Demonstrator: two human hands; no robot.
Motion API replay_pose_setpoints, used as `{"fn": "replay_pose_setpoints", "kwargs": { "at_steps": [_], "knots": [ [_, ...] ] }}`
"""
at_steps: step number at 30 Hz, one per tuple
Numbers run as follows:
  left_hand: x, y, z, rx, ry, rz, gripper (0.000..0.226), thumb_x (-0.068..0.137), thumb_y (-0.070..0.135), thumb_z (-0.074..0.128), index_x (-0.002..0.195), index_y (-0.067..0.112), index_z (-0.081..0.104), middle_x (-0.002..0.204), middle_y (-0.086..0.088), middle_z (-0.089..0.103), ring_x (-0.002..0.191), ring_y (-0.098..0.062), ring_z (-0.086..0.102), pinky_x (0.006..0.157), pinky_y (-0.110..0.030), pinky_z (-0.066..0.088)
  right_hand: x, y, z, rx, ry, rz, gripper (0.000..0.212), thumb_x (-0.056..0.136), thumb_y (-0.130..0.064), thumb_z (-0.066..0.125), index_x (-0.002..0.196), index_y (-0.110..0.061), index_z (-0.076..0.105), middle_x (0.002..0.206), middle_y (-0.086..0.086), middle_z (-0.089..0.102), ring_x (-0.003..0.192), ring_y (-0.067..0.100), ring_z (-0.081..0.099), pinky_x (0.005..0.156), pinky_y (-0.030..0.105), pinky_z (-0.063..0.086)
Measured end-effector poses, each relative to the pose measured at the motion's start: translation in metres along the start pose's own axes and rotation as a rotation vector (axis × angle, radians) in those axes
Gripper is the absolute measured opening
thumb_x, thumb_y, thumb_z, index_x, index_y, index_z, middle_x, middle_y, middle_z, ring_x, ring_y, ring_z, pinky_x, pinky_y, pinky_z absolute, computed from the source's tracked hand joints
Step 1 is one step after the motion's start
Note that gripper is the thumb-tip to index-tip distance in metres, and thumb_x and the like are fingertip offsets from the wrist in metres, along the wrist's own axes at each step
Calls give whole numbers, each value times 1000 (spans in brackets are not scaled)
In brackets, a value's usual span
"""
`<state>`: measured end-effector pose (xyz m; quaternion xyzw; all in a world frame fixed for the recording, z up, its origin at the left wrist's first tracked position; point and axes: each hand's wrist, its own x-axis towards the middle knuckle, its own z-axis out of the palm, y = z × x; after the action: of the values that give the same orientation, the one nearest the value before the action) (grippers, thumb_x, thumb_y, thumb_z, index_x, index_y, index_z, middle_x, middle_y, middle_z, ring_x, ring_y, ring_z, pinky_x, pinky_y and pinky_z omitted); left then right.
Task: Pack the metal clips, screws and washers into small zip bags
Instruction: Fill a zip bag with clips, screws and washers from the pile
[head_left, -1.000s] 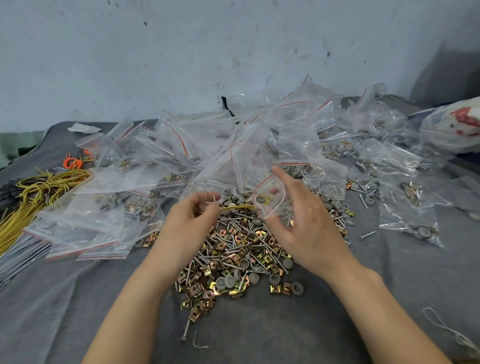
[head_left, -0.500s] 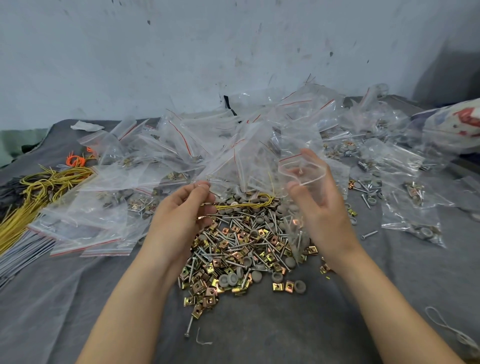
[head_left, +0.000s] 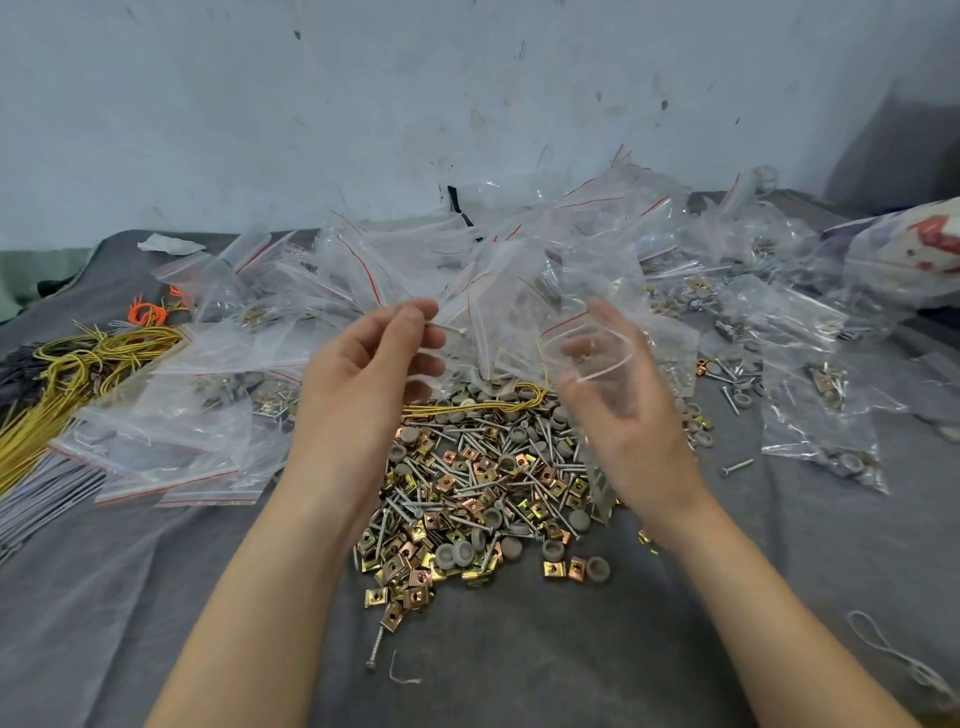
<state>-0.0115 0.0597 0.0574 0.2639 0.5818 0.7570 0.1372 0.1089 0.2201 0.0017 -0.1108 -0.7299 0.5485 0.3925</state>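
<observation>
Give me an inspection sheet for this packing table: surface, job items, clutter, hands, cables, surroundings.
Surface: grey cloth covers the table.
Job's things: loose pile of clips, screws and washers in the middle; heap of zip bags behind it, some filled.
Clutter: orange ties, grey rods, paper scrap, string loop.
Grippers: left hand pinches a screw; right hand holds an open zip bag.
Cables: yellow wire bundle at left.
Surroundings: scuffed pale wall; patterned sack at right.
</observation>
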Motion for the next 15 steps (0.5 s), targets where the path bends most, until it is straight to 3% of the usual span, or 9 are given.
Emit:
{"fn": "replay_pose_setpoints", "kwargs": {
  "at_steps": [7, 11, 15],
  "knots": [
    [-7, 14, 17, 300, -159, 187, 16, 98, 21, 57, 102, 27, 72, 86, 6, 73, 74, -4, 65, 65, -13, 48, -5, 4, 9, -138, -98, -43, 67, 84, -47, 65, 144, -53, 37, 121, -27, 57, 111, 2, 63, 86, 11, 49],
    [-11, 10, 23, 420, -325, 185, 18, 99, 27, 57, 114, 30, 66, 97, 11, 73, 86, -3, 67, 75, -17, 53, -8, 1, 11, -220, -122, -63, 70, 84, -46, 62, 147, -50, 34, 134, -30, 52, 124, -7, 53, 95, 5, 41],
    [-9, 8, 18, 421, -274, 217, 20, 100, 31, 52, 117, 31, 64, 99, 9, 71, 82, -3, 66, 68, -13, 48, -9, 2, 10, -227, -119, -65, 68, 87, -40, 64, 148, -48, 35, 130, -22, 56, 121, 2, 57, 98, 18, 47]
  ]
}}
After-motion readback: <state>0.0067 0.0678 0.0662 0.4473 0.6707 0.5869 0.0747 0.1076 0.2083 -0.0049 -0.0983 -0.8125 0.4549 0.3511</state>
